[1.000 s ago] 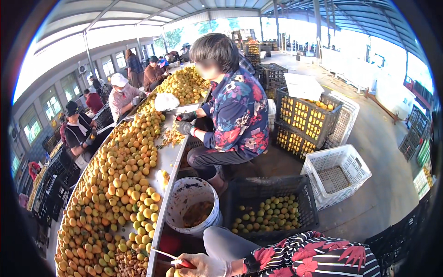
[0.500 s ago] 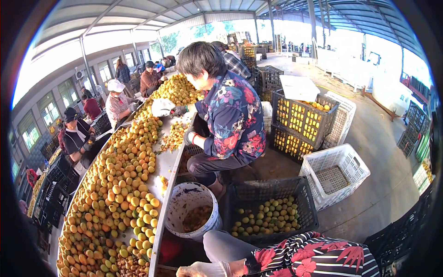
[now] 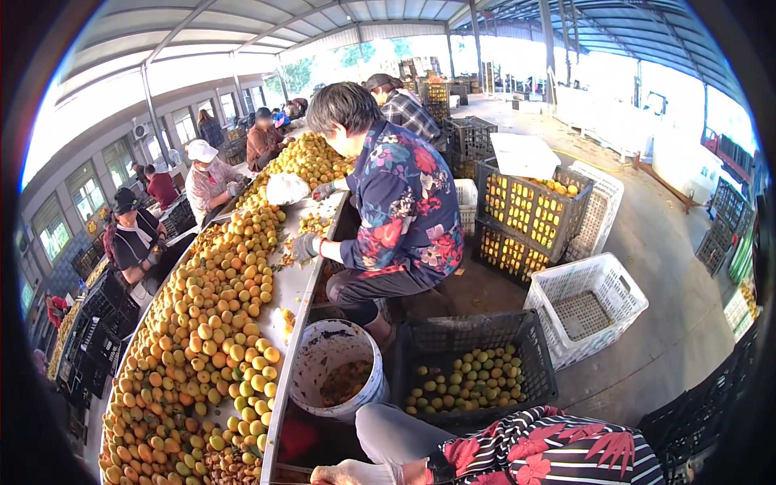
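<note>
My right hand (image 3: 352,474), in a pale glove, shows at the lower edge beside the metal-edged sorting table. A striped sleeve with red flowers (image 3: 558,453) covers my arm. The fingers are cut off by the picture's edge, so their grip and anything in them cannot be made out. My left hand is out of the picture. Nearest to the right hand are my grey-trousered knee (image 3: 396,432) and a stained white bucket (image 3: 372,388) with brown scraps inside. Left of it, yellow-orange apricots (image 3: 202,323) lie heaped on the table, with split brownish pieces (image 3: 230,469) at the near end.
A co-worker in a floral shirt (image 3: 404,194) sits ahead, gloved hands at the table near a white bag (image 3: 287,188). A black crate (image 3: 477,327) holds greenish fruit. Beyond it stand a white crate (image 3: 598,303) and stacked black crates (image 3: 529,214). Several people work across the table.
The co-worker's near gloved hand has moved from beside the lap onto the table; the far hand has come away from the white bag. My right hand has hardly moved.
</note>
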`<action>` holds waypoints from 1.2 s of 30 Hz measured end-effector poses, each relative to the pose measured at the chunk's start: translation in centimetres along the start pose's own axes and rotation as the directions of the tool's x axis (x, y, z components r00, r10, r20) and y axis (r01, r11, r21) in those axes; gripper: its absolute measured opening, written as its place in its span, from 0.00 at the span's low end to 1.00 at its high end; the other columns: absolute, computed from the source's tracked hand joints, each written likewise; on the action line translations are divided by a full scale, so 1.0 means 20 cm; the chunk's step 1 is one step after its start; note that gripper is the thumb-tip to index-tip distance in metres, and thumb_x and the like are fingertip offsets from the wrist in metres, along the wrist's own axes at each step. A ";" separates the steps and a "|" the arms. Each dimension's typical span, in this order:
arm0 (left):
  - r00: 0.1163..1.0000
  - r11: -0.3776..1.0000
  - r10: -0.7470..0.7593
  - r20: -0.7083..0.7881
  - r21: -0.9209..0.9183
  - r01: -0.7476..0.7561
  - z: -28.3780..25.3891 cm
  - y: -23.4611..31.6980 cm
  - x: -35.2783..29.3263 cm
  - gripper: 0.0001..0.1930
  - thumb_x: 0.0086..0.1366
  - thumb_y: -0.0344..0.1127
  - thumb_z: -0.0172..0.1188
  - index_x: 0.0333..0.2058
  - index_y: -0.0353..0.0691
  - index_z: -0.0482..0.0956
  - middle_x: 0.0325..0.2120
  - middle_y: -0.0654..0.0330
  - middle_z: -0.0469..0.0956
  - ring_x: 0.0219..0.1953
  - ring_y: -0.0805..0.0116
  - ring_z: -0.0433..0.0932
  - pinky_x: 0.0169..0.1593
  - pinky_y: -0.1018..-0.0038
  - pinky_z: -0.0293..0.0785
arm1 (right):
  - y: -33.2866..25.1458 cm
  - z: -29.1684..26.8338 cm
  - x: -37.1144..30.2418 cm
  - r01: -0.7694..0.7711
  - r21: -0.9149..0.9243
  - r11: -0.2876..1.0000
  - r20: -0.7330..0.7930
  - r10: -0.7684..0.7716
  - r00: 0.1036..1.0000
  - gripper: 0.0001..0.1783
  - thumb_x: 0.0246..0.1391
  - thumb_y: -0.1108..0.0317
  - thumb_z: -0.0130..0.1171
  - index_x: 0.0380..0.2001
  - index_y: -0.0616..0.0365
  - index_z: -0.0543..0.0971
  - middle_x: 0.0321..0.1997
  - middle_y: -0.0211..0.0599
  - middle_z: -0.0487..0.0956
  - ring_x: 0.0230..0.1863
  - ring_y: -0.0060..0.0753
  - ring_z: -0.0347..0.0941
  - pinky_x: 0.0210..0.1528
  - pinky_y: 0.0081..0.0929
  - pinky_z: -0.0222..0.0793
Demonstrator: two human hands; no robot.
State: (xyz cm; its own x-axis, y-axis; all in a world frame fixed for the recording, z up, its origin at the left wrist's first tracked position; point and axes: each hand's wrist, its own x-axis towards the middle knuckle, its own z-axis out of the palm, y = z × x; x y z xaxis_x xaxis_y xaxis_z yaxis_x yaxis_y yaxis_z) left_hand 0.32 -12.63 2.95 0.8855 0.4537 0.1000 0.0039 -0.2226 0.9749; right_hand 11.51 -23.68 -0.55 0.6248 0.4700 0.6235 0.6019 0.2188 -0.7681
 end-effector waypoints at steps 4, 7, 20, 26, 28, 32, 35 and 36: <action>0.984 0.980 -0.177 -0.006 -0.091 0.175 -0.07 0.03 0.00 0.24 0.76 0.48 0.57 0.56 0.30 0.78 0.51 0.51 0.81 0.52 0.62 0.77 0.60 0.67 0.71 | -0.05 -0.03 0.03 -0.089 0.059 0.994 0.169 0.078 0.982 0.12 0.53 0.73 0.61 0.41 0.58 0.76 0.29 0.48 0.80 0.30 0.53 0.80 0.31 0.39 0.72; 0.997 0.994 -0.083 0.004 -0.069 0.083 -0.07 0.00 0.00 0.22 0.76 0.46 0.57 0.53 0.30 0.79 0.49 0.52 0.82 0.49 0.62 0.77 0.58 0.67 0.72 | -0.02 0.02 0.01 -0.162 0.079 0.984 0.141 0.149 0.979 0.14 0.52 0.72 0.64 0.42 0.59 0.76 0.30 0.45 0.81 0.31 0.49 0.81 0.34 0.36 0.73; 0.996 0.993 -0.091 0.019 -0.068 0.092 -0.04 -0.03 -0.02 0.19 0.76 0.45 0.57 0.50 0.33 0.78 0.44 0.57 0.80 0.45 0.66 0.75 0.54 0.69 0.72 | 0.00 0.05 -0.04 -0.146 0.085 0.986 0.117 0.136 0.984 0.10 0.54 0.75 0.60 0.40 0.58 0.76 0.31 0.47 0.80 0.35 0.50 0.82 0.37 0.36 0.74; 0.991 0.988 -0.131 -0.031 -0.087 0.128 -0.04 0.10 -0.02 0.18 0.77 0.44 0.54 0.51 0.33 0.77 0.47 0.58 0.79 0.50 0.66 0.75 0.57 0.70 0.71 | -0.06 0.04 -0.03 -0.175 0.095 0.980 0.161 0.158 0.974 0.08 0.57 0.71 0.60 0.40 0.58 0.76 0.31 0.47 0.80 0.34 0.49 0.81 0.37 0.36 0.74; 0.991 0.989 -0.129 -0.024 -0.077 0.127 -0.05 0.09 -0.03 0.18 0.77 0.44 0.54 0.51 0.33 0.77 0.47 0.58 0.79 0.50 0.66 0.75 0.57 0.70 0.71 | -0.06 0.05 -0.03 -0.176 0.094 0.980 0.167 0.159 0.973 0.08 0.58 0.70 0.60 0.40 0.58 0.76 0.31 0.47 0.80 0.34 0.49 0.81 0.37 0.36 0.73; 0.990 0.986 -0.141 -0.016 -0.089 0.139 -0.04 0.06 -0.04 0.18 0.77 0.43 0.54 0.52 0.33 0.77 0.47 0.58 0.79 0.50 0.66 0.75 0.57 0.70 0.71 | -0.07 0.04 -0.04 -0.180 0.098 0.979 0.171 0.162 0.972 0.08 0.60 0.68 0.60 0.41 0.58 0.76 0.31 0.47 0.80 0.33 0.49 0.81 0.36 0.36 0.73; 0.989 0.985 -0.148 -0.014 -0.094 0.146 -0.05 0.06 -0.04 0.18 0.77 0.43 0.54 0.52 0.33 0.77 0.48 0.58 0.79 0.50 0.66 0.75 0.57 0.70 0.71 | -0.07 0.05 -0.04 -0.178 0.100 0.979 0.171 0.159 0.972 0.08 0.62 0.66 0.60 0.41 0.58 0.76 0.31 0.47 0.79 0.33 0.48 0.80 0.36 0.36 0.73; 0.989 0.984 -0.149 -0.015 -0.097 0.147 -0.05 0.06 -0.04 0.18 0.77 0.43 0.54 0.52 0.33 0.77 0.48 0.58 0.79 0.50 0.66 0.75 0.57 0.70 0.71 | -0.07 0.05 -0.04 -0.178 0.099 0.979 0.173 0.159 0.972 0.09 0.62 0.66 0.60 0.41 0.58 0.76 0.31 0.47 0.79 0.33 0.48 0.80 0.36 0.36 0.73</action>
State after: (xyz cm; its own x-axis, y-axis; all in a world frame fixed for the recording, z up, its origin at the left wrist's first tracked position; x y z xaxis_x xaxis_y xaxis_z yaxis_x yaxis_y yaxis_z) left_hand -0.87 -12.45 4.16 0.8682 0.4943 -0.0431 0.0888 -0.0693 0.9936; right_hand 9.79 -23.51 -0.09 0.6171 0.6392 0.4589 0.4291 0.2155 -0.8772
